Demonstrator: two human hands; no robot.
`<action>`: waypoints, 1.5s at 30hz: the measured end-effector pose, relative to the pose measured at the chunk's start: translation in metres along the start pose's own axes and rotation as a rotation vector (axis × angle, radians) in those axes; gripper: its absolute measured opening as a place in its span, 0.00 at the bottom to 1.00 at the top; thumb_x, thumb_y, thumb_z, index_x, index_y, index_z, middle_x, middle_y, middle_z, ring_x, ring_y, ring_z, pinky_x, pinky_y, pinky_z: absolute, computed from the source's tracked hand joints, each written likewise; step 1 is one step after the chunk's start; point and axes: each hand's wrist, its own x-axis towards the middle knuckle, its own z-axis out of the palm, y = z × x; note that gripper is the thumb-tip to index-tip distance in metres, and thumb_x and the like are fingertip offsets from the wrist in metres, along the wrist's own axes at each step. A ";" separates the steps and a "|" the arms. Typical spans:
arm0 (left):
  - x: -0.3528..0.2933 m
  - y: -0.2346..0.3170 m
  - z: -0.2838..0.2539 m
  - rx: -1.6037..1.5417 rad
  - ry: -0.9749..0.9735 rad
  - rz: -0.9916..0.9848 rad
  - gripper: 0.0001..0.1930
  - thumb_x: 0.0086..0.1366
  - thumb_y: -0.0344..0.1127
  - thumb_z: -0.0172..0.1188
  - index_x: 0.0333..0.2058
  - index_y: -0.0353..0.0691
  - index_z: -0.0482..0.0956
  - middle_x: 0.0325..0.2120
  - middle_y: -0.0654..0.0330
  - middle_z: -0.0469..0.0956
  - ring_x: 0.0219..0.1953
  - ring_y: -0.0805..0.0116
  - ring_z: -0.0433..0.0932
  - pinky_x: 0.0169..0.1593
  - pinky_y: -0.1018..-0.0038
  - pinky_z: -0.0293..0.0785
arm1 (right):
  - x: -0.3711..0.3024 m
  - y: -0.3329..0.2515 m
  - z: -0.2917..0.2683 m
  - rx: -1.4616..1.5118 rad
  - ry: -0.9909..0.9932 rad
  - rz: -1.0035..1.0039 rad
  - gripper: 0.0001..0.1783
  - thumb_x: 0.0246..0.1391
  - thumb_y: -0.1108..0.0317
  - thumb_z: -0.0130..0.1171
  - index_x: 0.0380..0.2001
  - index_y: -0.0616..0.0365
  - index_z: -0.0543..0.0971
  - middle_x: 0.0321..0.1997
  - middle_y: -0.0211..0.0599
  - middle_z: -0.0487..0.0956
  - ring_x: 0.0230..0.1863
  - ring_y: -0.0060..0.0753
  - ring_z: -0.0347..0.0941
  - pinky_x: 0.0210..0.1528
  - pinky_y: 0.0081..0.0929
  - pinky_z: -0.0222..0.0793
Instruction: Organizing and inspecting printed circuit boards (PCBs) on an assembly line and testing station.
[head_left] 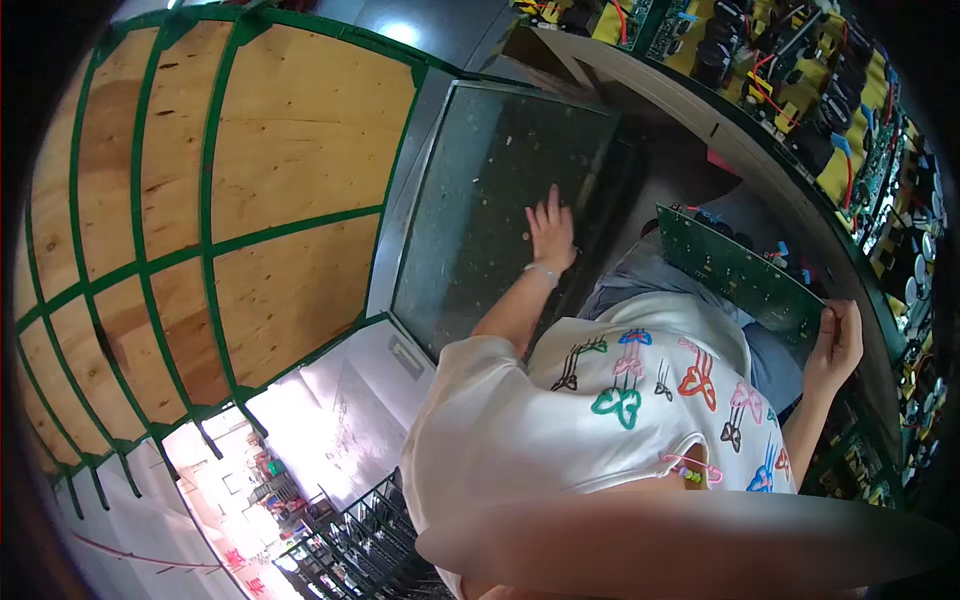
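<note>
My right hand [837, 345] grips one corner of a long green circuit board [745, 272], thumb and fingers closed on it. The board is tilted over my lap, its flat green side toward me. Components stick up along its far edge. My left hand [551, 235] reaches over a dark, speckled flat panel [480, 200] with a pale metal edge. Its fingers are stretched out and hold nothing. I cannot tell whether the fingertips touch the panel.
To the right, a curved-looking bench edge [690, 95] carries several crowded circuit boards [790, 70] with wires and black parts. On the left stands a green metal frame with plywood panels [300, 130]. Dark racks [360, 535] stand at the lower left.
</note>
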 end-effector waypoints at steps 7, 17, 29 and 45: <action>0.058 0.095 0.114 -0.174 0.388 0.029 0.31 0.65 0.35 0.53 0.68 0.50 0.60 0.72 0.50 0.45 0.69 0.43 0.54 0.71 0.45 0.47 | 0.023 -0.002 -0.033 -0.237 -0.043 -0.090 0.03 0.62 0.78 0.53 0.33 0.67 0.73 0.27 0.35 0.67 0.29 0.26 0.63 0.33 0.20 0.60; 0.061 0.107 0.111 -0.208 0.095 -0.035 0.37 0.63 0.40 0.56 0.71 0.56 0.55 0.74 0.50 0.39 0.71 0.44 0.51 0.71 0.42 0.43 | 0.021 0.005 -0.035 -0.178 -0.043 -0.086 0.06 0.66 0.75 0.48 0.33 0.66 0.70 0.28 0.32 0.66 0.29 0.22 0.60 0.32 0.19 0.59; -0.003 -0.324 -0.308 0.445 1.191 -0.726 0.42 0.58 0.60 0.64 0.60 0.34 0.64 0.59 0.43 0.65 0.61 0.42 0.62 0.60 0.50 0.63 | 0.029 0.012 -0.031 -0.140 -0.047 -0.132 0.08 0.68 0.73 0.50 0.34 0.65 0.71 0.29 0.33 0.67 0.30 0.23 0.61 0.34 0.20 0.60; -0.039 -0.346 -0.344 0.180 0.671 -0.431 0.20 0.48 0.32 0.73 0.40 0.36 0.77 0.40 0.50 0.74 0.44 0.50 0.75 0.50 0.60 0.73 | 0.023 0.018 -0.023 -0.029 0.038 -0.114 0.03 0.63 0.79 0.52 0.33 0.67 0.70 0.28 0.37 0.67 0.31 0.27 0.61 0.38 0.19 0.60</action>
